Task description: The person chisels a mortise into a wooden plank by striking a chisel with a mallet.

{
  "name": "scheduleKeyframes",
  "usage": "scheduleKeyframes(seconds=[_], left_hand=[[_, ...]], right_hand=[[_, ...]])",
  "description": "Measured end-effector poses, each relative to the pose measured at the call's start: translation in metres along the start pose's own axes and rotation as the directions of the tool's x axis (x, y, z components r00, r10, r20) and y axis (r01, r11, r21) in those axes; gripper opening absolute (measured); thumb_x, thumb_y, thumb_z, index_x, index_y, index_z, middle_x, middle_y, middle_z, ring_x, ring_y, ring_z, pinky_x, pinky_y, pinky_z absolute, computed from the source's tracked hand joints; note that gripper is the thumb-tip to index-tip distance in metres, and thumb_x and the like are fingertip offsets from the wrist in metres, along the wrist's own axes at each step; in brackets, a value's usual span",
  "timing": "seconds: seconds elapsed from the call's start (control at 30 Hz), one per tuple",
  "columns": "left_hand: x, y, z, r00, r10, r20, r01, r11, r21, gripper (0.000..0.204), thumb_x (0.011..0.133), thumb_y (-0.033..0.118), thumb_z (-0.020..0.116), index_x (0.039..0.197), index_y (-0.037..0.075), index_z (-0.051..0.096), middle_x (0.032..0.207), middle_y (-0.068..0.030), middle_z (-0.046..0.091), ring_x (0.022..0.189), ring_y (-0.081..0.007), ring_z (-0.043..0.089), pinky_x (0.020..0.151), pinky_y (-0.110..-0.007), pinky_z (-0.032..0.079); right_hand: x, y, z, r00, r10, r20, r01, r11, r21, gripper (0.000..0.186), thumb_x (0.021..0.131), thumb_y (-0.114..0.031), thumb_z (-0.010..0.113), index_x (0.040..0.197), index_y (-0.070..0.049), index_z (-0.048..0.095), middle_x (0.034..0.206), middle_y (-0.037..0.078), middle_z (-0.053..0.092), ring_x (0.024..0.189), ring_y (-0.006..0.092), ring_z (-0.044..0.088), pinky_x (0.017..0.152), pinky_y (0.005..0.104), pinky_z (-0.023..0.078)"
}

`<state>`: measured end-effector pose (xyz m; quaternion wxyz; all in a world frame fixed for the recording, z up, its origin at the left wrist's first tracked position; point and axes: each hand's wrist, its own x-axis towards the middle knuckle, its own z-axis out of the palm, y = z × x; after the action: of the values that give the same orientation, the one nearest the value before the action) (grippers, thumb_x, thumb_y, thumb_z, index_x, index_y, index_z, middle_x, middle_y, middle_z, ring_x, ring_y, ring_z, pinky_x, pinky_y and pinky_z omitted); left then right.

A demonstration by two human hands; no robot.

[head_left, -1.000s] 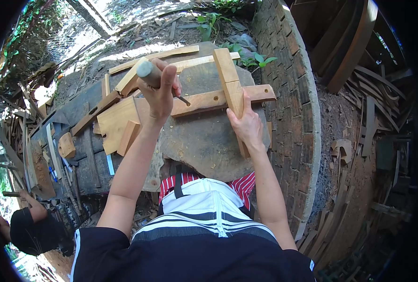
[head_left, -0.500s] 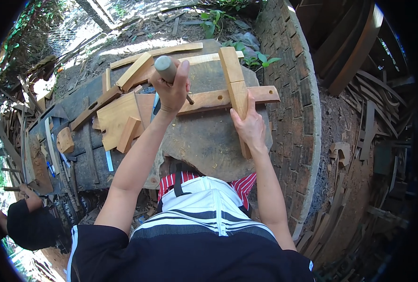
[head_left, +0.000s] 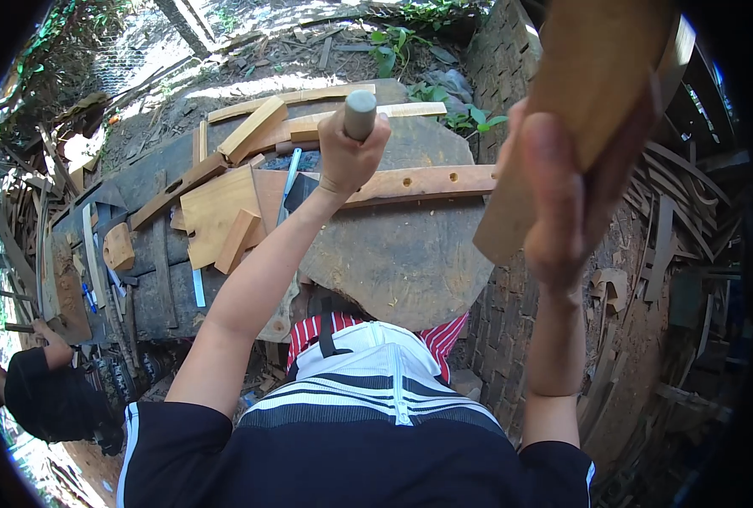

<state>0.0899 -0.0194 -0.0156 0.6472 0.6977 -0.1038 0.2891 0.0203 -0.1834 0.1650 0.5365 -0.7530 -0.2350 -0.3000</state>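
Note:
My left hand (head_left: 351, 159) is closed around the pale grey handle of a chisel (head_left: 360, 114), held upright over a long wooden rail (head_left: 431, 181). My hand and forearm hide the chisel's lower end and part of the rail. Two holes show in the rail to the right of that hand. Raised close to the camera at upper right, my right hand (head_left: 554, 199) grips a thick wooden block (head_left: 601, 76), which looks large and blurred. The rail lies across a worn, dark slab bench (head_left: 393, 254), below both hands.
Wood offcuts, including a flat board (head_left: 217, 212) and a small block (head_left: 238, 240), lie left of the rail. A blue-edged saw (head_left: 290, 182) rests beside my left wrist. Along the right runs a brick wall (head_left: 499, 313). Another person (head_left: 50, 394) is at lower left.
My right hand has lifted the wooden block off the rail, up and to the right toward the camera. My left hand and the chisel appear further right in the picture.

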Motion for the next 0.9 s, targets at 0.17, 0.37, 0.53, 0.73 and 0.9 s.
scheduleKeyframes(seconds=[0.17, 0.37, 0.53, 0.73, 0.9], left_hand=[[-0.004, 0.004, 0.008, 0.998, -0.049, 0.042, 0.052, 0.996, -0.073, 0.009, 0.079, 0.006, 0.066, 0.080, 0.000, 0.059, 0.063, -0.0069, 0.057, 0.058, -0.0117, 0.055, 0.056, -0.029, 0.045], [-0.007, 0.014, 0.004, 0.999, -0.042, -0.005, 0.042, 0.998, -0.056, 0.009, 0.080, 0.006, 0.065, 0.081, -0.001, 0.059, 0.065, -0.0058, 0.058, 0.061, -0.0090, 0.053, 0.057, -0.028, 0.045], [0.002, 0.005, 0.001, 0.982, -0.188, 0.034, 0.189, 0.981, -0.032, 0.015, 0.081, 0.009, 0.063, 0.075, -0.001, 0.054, 0.064, -0.0057, 0.056, 0.060, -0.0085, 0.051, 0.056, -0.029, 0.043], [0.034, -0.014, 0.009, 0.972, -0.233, 0.045, 0.236, 0.969, -0.076, 0.020, 0.082, 0.010, 0.062, 0.068, 0.000, 0.050, 0.055, -0.0034, 0.052, 0.052, -0.0087, 0.050, 0.050, -0.029, 0.041], [0.042, -0.017, 0.010, 0.945, -0.318, 0.083, 0.325, 0.939, -0.108, 0.023, 0.082, 0.009, 0.060, 0.063, 0.003, 0.048, 0.051, 0.0013, 0.050, 0.045, -0.0058, 0.050, 0.040, -0.025, 0.038]], right_hand=[[-0.005, 0.019, -0.014, 0.719, 0.336, 0.609, -0.026, 0.888, -0.460, 0.080, 0.082, -0.025, 0.067, 0.149, -0.012, 0.027, 0.094, 0.025, 0.069, 0.083, 0.0363, 0.071, 0.078, 0.0430, 0.057], [-0.018, 0.010, -0.003, 0.779, 0.392, 0.490, -0.185, 0.890, -0.417, 0.078, 0.082, -0.033, 0.067, 0.148, -0.014, 0.031, 0.095, 0.024, 0.069, 0.085, 0.0385, 0.071, 0.080, 0.0419, 0.055], [-0.025, 0.049, -0.009, 0.731, 0.514, 0.449, -0.418, 0.857, -0.300, 0.079, 0.084, -0.038, 0.064, 0.150, -0.014, 0.029, 0.107, 0.029, 0.065, 0.101, 0.0404, 0.065, 0.088, 0.0433, 0.050], [-0.108, 0.147, -0.009, 0.652, 0.741, 0.160, -0.522, 0.591, -0.615, 0.084, 0.086, -0.048, 0.061, 0.154, -0.021, 0.020, 0.098, 0.031, 0.067, 0.093, 0.0482, 0.066, 0.085, 0.0501, 0.051], [-0.153, 0.153, 0.006, 0.643, 0.753, 0.143, -0.373, 0.471, -0.799, 0.085, 0.086, -0.042, 0.064, 0.153, -0.026, 0.015, 0.084, 0.026, 0.069, 0.080, 0.0479, 0.067, 0.071, 0.0558, 0.053]])
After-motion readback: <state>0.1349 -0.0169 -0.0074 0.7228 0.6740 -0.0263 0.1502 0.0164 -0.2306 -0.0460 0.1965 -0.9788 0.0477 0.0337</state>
